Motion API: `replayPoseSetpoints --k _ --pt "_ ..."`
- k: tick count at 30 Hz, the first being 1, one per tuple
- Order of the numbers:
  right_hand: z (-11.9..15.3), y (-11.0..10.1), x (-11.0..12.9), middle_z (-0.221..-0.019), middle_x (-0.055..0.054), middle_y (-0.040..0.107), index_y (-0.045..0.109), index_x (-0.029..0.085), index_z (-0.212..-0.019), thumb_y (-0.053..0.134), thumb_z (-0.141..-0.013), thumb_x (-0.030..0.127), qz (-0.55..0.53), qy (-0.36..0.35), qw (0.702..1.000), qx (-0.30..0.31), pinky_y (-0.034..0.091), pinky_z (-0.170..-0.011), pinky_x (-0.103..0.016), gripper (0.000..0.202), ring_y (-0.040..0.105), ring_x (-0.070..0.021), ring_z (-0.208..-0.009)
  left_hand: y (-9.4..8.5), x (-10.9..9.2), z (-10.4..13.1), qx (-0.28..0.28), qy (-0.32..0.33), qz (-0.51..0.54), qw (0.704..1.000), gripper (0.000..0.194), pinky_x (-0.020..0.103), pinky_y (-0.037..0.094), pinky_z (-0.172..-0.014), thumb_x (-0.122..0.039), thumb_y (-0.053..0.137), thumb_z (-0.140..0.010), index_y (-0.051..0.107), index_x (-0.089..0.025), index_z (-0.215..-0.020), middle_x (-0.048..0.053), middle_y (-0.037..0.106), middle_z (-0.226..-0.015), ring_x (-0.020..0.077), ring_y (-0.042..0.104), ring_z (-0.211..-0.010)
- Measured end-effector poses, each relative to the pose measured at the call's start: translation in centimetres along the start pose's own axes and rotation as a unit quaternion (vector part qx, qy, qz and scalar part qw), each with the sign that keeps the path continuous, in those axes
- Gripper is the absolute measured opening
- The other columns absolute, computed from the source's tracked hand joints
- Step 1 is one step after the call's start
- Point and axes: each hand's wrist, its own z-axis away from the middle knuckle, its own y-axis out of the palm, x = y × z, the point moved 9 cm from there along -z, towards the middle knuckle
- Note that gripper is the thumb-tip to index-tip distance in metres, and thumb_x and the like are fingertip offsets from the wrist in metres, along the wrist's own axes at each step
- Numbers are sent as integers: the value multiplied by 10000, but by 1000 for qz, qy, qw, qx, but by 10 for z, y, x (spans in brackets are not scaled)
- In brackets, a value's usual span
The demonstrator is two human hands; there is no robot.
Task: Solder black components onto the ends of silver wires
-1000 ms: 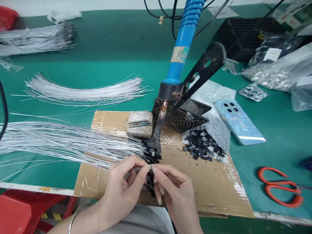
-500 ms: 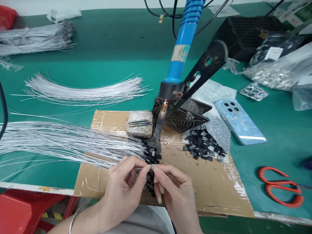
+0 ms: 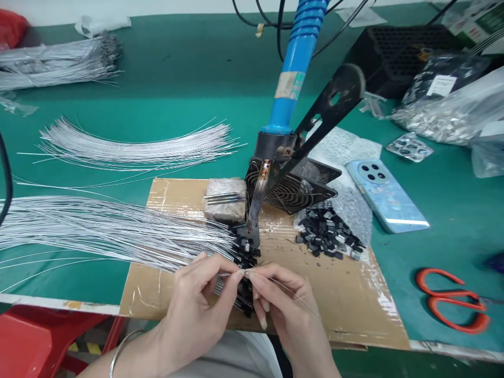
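Note:
Close together over the cardboard's front part, my left hand [image 3: 205, 304] and my right hand [image 3: 289, 304] meet at the fingertips. The left thumb and index finger pinch a thin grey metal rod, mostly hidden by the fingers. A fine wire [image 3: 301, 300] runs from the right fingertips back across that hand, pinched between thumb and index finger. Just behind and under the hands lie white wires [image 3: 118, 226] with black end pieces [image 3: 244, 252]. Over these ends points the tip of a blue-handled soldering iron [image 3: 289, 89].
A small fan [image 3: 287, 189] stands behind the iron tip, beside a block [image 3: 225, 199] with thin rods. Black pieces [image 3: 329, 233] are heaped on bubble wrap. Farther right are a phone [image 3: 388, 195] and orange-handled scissors [image 3: 452, 302]. More wires [image 3: 137, 147] lie behind on the green mat.
The right hand has shifted slightly right, and a small gap now shows between the fingertips. The left hand has barely moved; both pinches stay closed.

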Motion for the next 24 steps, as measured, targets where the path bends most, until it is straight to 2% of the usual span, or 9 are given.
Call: replayPoseSetpoints --k 6,17,24 --pt "-1 0 -2 -587 1 618 877 209 -833 880 -824 415 -15 -26 1000 5 446 -349 -146 205 484 -69 -435 3 9 0 -7 -27 14 1000 227 283 298 -536 -217 555 -1049 664 -217 -849 -34 530 -638 131 411 -575" --pt "-1 4 -3 -566 25 578 867 204 -797 900 -813 397 -44 -18 999 -5 437 -348 -99 196 459 -38 -422 3 6 3 -23 -14 5 1000 214 266 308 -527 -180 559 -1034 659 -209 -847 -37 534 -636 122 402 -563" --pt "0 2 -7 -593 22 618 866 217 -813 883 -839 389 -54 -18 998 -1 452 -352 -92 175 492 -34 -413 7 7 0 -45 -15 32 998 213 232 315 -484 -173 574 -1023 662 -194 -830 -47 523 -625 96 406 -524"
